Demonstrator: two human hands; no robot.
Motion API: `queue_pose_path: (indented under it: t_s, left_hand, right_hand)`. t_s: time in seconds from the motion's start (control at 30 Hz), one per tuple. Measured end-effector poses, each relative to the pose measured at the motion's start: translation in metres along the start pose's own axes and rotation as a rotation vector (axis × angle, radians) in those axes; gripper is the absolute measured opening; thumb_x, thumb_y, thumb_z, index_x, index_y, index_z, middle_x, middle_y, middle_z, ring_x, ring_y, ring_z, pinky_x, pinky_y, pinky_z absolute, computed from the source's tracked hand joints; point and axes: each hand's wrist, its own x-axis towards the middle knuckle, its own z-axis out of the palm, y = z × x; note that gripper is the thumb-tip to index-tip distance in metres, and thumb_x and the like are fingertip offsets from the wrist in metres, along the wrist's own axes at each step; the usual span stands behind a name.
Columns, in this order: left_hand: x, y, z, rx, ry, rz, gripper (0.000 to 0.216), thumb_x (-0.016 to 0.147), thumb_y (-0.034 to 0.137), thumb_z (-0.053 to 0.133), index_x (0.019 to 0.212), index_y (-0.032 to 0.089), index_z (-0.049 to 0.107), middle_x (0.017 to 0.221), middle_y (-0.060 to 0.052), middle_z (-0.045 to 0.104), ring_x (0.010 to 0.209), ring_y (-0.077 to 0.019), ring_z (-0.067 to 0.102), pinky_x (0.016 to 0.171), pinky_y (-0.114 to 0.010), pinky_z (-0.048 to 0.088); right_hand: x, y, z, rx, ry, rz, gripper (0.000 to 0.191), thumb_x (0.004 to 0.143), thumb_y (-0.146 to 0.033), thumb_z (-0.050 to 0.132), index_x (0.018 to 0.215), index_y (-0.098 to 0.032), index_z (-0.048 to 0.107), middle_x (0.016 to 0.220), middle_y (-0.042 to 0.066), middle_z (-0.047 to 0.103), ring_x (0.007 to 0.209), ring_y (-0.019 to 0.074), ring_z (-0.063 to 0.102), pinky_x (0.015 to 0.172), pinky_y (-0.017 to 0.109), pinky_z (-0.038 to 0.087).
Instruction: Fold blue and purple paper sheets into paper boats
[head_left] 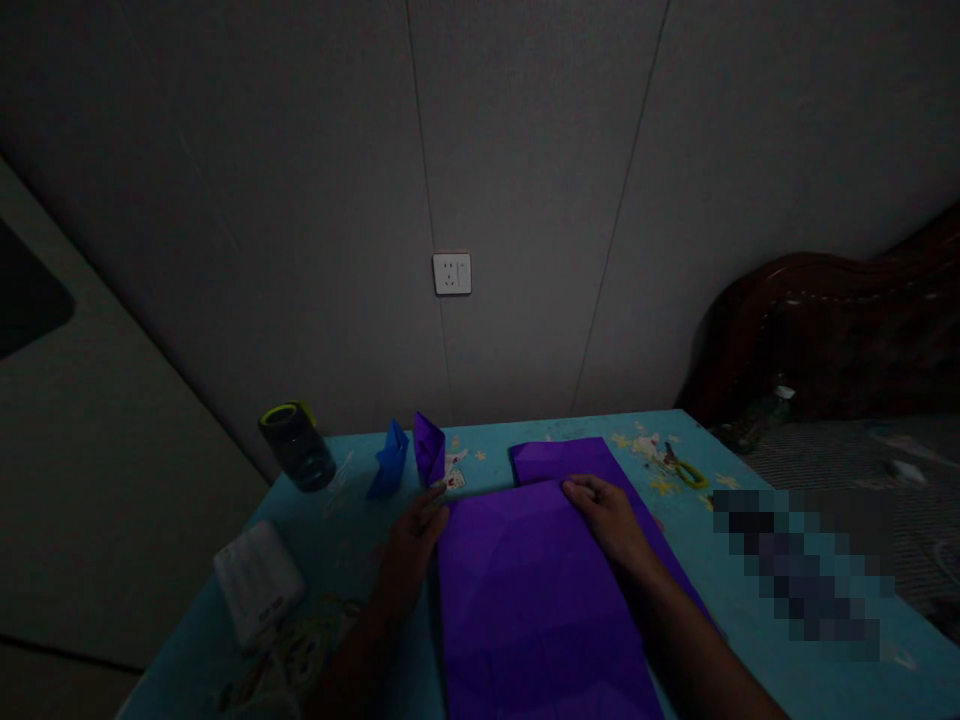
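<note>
A large creased sheet of purple paper (536, 590) lies in front of me on the table, close to the camera. My left hand (415, 530) pinches its far left corner, thumb at the edge. At the far right corner, the fingers of my right hand (609, 512) are closed on the same sheet. Partly beneath it, another piece of purple paper (570, 457) shows behind and to the right. Beyond my left hand stand a folded purple paper shape (429, 450) and a folded blue paper shape (389, 460).
A dark cup (298, 450) with a yellow-green rim stands back left. Nearer lies a white pack (259, 583). Yellow-handled scissors (688, 472) rest among scraps at the right. The blue table cover (720, 600) meets a grey wall with a socket (452, 274). A blurred-out patch covers the right side.
</note>
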Motion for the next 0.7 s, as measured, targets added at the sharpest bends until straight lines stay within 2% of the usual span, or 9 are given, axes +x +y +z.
queue_pose_path:
  t_s: [0.07,0.17,0.3,0.47,0.6,0.7]
  left_hand:
    - [-0.002,0.0,0.002,-0.111,-0.052,-0.04,0.071,0.07,0.051,0.075,0.13,0.017,0.058,0.111,-0.011,0.074,0.101,-0.0285,0.07,0.085,-0.039,0.055]
    - [-0.003,0.0,0.004,-0.159,-0.052,-0.067,0.067,0.064,0.047,0.08,0.122,0.017,0.064,0.112,-0.011,0.074,0.104,-0.0295,0.069,0.088,-0.04,0.055]
    - [0.0,-0.001,0.004,-0.096,0.041,-0.023,0.051,0.064,0.047,0.078,0.103,0.015,0.072,0.101,-0.01,0.077,0.096,-0.0298,0.071,0.085,-0.04,0.055]
    - [0.002,-0.004,0.001,0.03,0.215,0.028,0.04,0.063,0.049,0.075,0.083,0.015,0.072,0.08,-0.007,0.077,0.079,-0.0257,0.071,0.072,-0.034,0.054]
    - [0.002,-0.005,-0.001,0.042,0.266,0.067,0.037,0.064,0.05,0.074,0.078,0.016,0.07,0.074,-0.004,0.074,0.072,-0.0222,0.068,0.068,-0.031,0.051]
    - [0.006,-0.005,-0.006,0.033,0.35,0.094,0.04,0.066,0.052,0.071,0.083,0.016,0.069,0.079,-0.005,0.073,0.076,-0.0227,0.067,0.07,-0.032,0.051]
  right_hand:
    - [0.001,0.002,-0.001,-0.009,0.011,-0.002,0.039,0.068,-0.056,0.073,0.081,-0.02,0.068,0.07,0.003,0.072,0.062,0.0225,0.065,0.059,0.031,0.05]
    - [0.002,0.006,-0.001,-0.014,0.02,-0.01,0.038,0.07,-0.055,0.073,0.084,-0.02,0.068,0.072,0.003,0.072,0.064,0.0232,0.066,0.061,0.032,0.051]
    - [0.002,0.013,0.001,0.031,0.002,-0.005,0.034,0.073,-0.05,0.073,0.088,-0.021,0.069,0.076,0.002,0.073,0.067,0.0219,0.067,0.063,0.031,0.05]
    - [0.003,0.022,0.003,0.05,-0.044,-0.005,0.036,0.074,-0.049,0.073,0.092,-0.019,0.068,0.073,0.001,0.071,0.063,0.0194,0.064,0.061,0.029,0.049]
    - [0.002,0.021,0.005,0.055,-0.089,0.023,0.043,0.073,-0.053,0.074,0.097,-0.017,0.066,0.073,0.002,0.071,0.063,0.0197,0.065,0.061,0.031,0.05]
    - [-0.007,0.012,0.006,0.034,-0.183,0.093,0.053,0.074,-0.055,0.073,0.11,-0.016,0.065,0.086,0.006,0.074,0.077,0.0229,0.069,0.073,0.035,0.054]
